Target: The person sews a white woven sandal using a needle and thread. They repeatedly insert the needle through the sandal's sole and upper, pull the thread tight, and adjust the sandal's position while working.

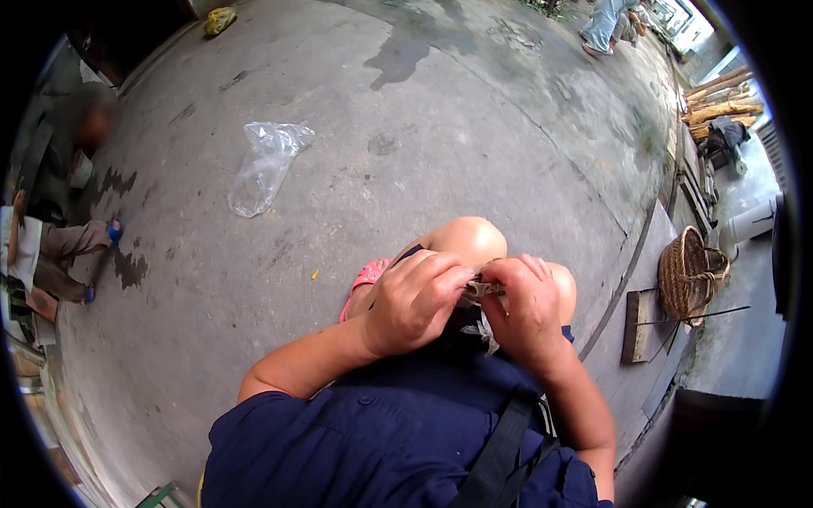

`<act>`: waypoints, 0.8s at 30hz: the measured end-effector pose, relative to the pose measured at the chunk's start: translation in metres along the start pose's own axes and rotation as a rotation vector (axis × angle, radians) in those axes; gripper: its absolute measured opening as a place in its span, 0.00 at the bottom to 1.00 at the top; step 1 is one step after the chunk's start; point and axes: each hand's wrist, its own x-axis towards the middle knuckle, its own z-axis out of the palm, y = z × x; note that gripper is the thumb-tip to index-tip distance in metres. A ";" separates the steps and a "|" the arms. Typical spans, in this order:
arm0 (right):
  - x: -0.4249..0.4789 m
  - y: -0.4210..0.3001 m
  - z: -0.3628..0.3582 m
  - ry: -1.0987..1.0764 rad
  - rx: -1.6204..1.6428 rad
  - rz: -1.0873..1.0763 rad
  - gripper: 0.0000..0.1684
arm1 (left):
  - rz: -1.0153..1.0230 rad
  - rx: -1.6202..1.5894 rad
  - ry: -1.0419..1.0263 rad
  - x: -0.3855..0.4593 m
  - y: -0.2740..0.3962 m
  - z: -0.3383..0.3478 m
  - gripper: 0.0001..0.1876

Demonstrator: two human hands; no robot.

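Above my knees, my left hand [413, 301] and my right hand [524, 311] meet at a small brownish, rolled or folded piece [484, 288], pinched between the fingertips of both. What it is made of cannot be told. A crumpled strip of whitish, translucent material [486, 333] hangs below it beside my right hand. Parts of the piece are hidden by my fingers.
A clear plastic bag [267, 168] lies on the concrete floor ahead. At right stand a woven basket [679, 273], a wooden block [640, 327] and stacked logs [724, 105]. People are at the far left [60, 254] and far upper right [606, 28]. A yellow bag [220, 21] lies upper left.
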 end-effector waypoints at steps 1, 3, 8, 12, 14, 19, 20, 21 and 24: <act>0.000 0.002 -0.001 -0.014 0.001 -0.004 0.17 | -0.012 -0.016 0.008 0.000 0.001 0.001 0.21; 0.001 0.004 -0.003 -0.022 -0.001 -0.031 0.19 | 0.017 0.028 -0.047 0.005 0.004 -0.004 0.20; 0.000 0.002 -0.026 -0.109 0.186 0.001 0.21 | -0.013 0.012 -0.090 0.000 0.013 -0.010 0.19; -0.024 0.015 -0.039 -0.171 0.280 0.129 0.20 | 0.035 0.035 -0.091 -0.011 0.009 -0.013 0.20; -0.032 0.017 -0.034 -0.163 0.319 0.236 0.18 | 0.072 0.027 -0.118 -0.013 0.008 -0.014 0.20; -0.025 0.016 -0.027 -0.168 0.364 0.156 0.18 | 0.101 0.030 -0.157 -0.019 0.009 -0.014 0.20; -0.024 0.017 -0.027 -0.189 0.383 0.126 0.18 | 0.098 0.028 -0.154 -0.020 0.009 -0.014 0.20; -0.022 0.019 -0.028 -0.211 0.398 0.092 0.19 | 0.099 0.027 -0.145 -0.021 0.008 -0.014 0.20; -0.026 0.030 -0.031 -0.231 0.391 0.021 0.21 | 0.092 0.028 -0.137 -0.022 0.008 -0.014 0.20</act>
